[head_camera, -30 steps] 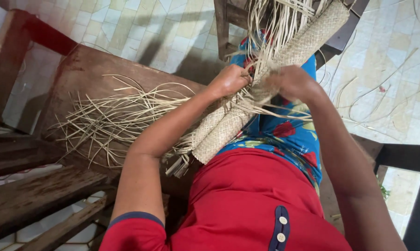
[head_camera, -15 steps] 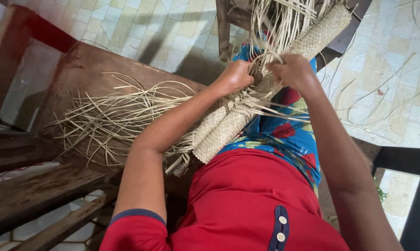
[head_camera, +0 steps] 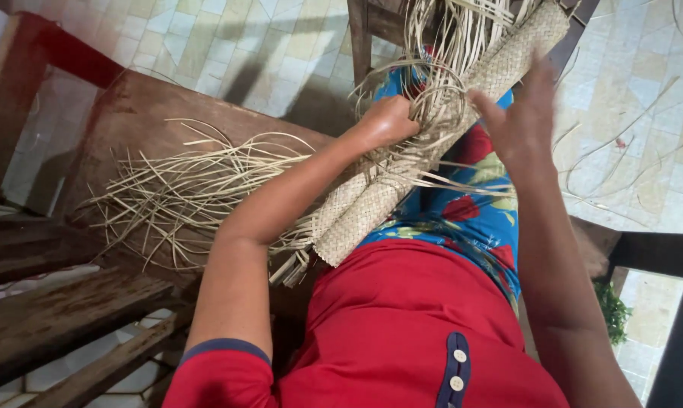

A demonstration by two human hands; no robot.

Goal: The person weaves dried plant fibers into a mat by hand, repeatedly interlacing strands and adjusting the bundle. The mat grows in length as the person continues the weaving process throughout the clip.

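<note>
Woven mat: the rolled woven mat (head_camera: 432, 143) lies slantwise across the person's lap, one end near the red shirt (head_camera: 402, 325), the other rising toward the top of the frame.
Left hand: the left hand (head_camera: 387, 121) is fisted on the mat's left edge, gripping a bunch of loose reed strips (head_camera: 440, 83) where they curl out of the weave.
Right hand: the right hand (head_camera: 519, 125) hovers just right of the mat, fingers spread and open, palm turned toward it; it is blurred, so whether it touches the mat or a strip I cannot tell.
Beside the mat: a loose heap of reeds (head_camera: 183, 196) spreads over the wooden bench (head_camera: 130, 113) to the mat's left (its strands run under the left forearm).
Under the mat: a blue flowered skirt (head_camera: 470, 219).
Right of the mat: stray strips on the tiled floor (head_camera: 644, 136).
Arms: both reach forward from the shirt, the left bent at the elbow over the heap.
</note>
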